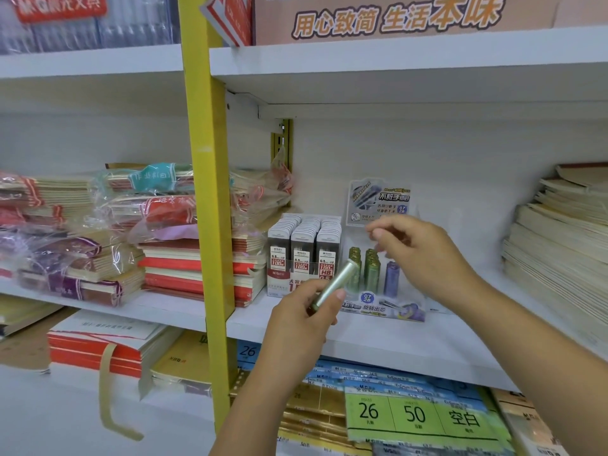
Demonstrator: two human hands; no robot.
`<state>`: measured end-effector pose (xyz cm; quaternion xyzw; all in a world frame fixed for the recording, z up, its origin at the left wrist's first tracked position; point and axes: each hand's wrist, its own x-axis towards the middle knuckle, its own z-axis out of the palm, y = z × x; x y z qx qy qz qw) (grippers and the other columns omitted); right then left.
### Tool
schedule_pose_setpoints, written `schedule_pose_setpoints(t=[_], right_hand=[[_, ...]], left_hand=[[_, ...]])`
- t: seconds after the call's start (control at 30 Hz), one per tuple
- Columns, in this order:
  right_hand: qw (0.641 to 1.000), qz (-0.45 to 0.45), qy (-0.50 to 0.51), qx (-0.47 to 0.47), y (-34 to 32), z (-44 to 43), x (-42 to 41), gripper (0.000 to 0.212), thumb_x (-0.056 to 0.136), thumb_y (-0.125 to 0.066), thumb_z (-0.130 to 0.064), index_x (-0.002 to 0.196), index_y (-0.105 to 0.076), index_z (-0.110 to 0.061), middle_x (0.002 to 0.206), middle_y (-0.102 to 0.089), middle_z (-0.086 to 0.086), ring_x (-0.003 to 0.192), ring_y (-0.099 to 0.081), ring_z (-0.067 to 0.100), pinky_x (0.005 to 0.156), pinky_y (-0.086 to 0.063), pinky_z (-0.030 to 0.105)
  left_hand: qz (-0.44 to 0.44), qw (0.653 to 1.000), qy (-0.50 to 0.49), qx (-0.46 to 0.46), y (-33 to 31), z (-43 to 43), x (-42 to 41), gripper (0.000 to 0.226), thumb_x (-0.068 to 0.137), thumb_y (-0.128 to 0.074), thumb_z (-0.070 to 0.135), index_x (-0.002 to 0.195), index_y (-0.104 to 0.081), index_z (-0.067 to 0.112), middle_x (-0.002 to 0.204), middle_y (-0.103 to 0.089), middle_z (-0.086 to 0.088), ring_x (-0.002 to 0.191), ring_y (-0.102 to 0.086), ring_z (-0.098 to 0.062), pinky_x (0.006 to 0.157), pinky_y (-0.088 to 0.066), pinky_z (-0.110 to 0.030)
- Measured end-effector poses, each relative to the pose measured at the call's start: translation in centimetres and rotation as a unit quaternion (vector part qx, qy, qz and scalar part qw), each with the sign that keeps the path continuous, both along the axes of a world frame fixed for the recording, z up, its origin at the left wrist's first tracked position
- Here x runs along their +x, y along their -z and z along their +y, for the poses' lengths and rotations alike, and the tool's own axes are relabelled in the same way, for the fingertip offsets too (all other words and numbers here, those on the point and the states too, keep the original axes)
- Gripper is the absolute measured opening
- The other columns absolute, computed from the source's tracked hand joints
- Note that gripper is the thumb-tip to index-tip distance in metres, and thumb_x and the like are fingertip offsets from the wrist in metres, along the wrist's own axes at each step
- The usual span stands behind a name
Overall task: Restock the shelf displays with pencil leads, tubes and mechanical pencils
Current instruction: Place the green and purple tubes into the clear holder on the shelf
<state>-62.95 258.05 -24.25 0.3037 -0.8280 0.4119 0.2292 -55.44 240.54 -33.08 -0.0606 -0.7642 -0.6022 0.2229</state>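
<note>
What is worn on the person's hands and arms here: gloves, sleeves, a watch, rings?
Nothing that shows. The left hand and right hand are bare, with no gloves or rings visible. The left forearm and right forearm are bare to the frame edge: no sleeve, watch or bracelet in view.

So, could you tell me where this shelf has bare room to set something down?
The white shelf is bare along its front edge, before the lead boxes and the tube display. Another free patch lies between the tube display and the notebook stack on the right. Left of the yellow post, wrapped notebooks crowd the shelving.
</note>
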Motion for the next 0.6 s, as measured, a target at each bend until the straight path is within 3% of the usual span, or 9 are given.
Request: schedule_pose_setpoints(t=[0.1, 0.2, 0.33, 0.47, 0.6], right_hand=[[0.989, -0.097, -0.105, -0.034, 2.1, 0.0, 2.8, 0.017, 0.091, -0.060, -0.030, 0.102, -0.067, -0.041, 0.084, -0.068, -0.017, 0.074, -0.065, 0.002, 0.064, -0.054, 0.017], [0.971, -0.156, -0.142, -0.112, 3.6, 0.2, 3.6, 0.022, 0.089, -0.066, -0.015, 0.102, -0.069, -0.032, 0.082, -0.070, -0.011, 0.071, -0.069, 0.008, 0.062, -0.051, 0.016], [0.957, -0.196, -0.117, -0.182, 4.2, 1.3, 3.6, 0.015, 0.089, -0.066, -0.011, 0.098, -0.069, -0.023, 0.078, -0.072, -0.002, 0.065, -0.069, 0.009, 0.056, -0.049, 0.013], [0.962, -0.215, -0.110, -0.126, 3.8, 2.4, 3.3, 0.007, 0.088, -0.067, -0.013, 0.090, -0.069, -0.020, 0.082, -0.072, 0.006, 0.070, -0.070, 0.015, 0.063, -0.056, 0.021], [0.991, -0.120, -0.060, 0.005, 3.8, 2.9, 3.6, 0.012, 0.081, -0.075, -0.026, 0.086, -0.070, -0.035, 0.085, -0.070, -0.010, 0.080, -0.065, 0.004, 0.075, -0.051, 0.015]], left_hand=[[0.003, 1.000, 0.023, 0.004, -0.2, 0.7, 0.3, 0.009, 0.094, -0.061, 0.043, 0.093, -0.068, 0.048, 0.063, -0.055, 0.014, 0.054, -0.044, -0.006, 0.049, -0.039, -0.021], [-0.011, 0.999, 0.045, 0.017, -0.2, 1.5, 0.6, 0.010, 0.095, -0.062, 0.038, 0.096, -0.070, 0.044, 0.064, -0.058, 0.013, 0.054, -0.047, -0.006, 0.049, -0.040, -0.020], [-0.032, 0.987, 0.085, 0.135, -0.4, 1.9, 1.0, 0.020, 0.096, -0.064, 0.018, 0.115, -0.063, 0.024, 0.092, -0.076, 0.002, 0.071, -0.069, -0.012, 0.055, -0.054, -0.024], [-0.015, 0.974, 0.081, 0.209, -0.7, 1.5, 0.9, 0.019, 0.093, -0.065, 0.010, 0.112, -0.066, 0.013, 0.096, -0.076, -0.003, 0.089, -0.075, -0.020, 0.065, -0.059, -0.027], [-0.002, 0.979, 0.052, 0.196, -0.5, 1.6, 0.5, 0.019, 0.092, -0.067, 0.011, 0.108, -0.073, 0.019, 0.090, -0.074, -0.002, 0.083, -0.072, -0.014, 0.067, -0.059, -0.025]])
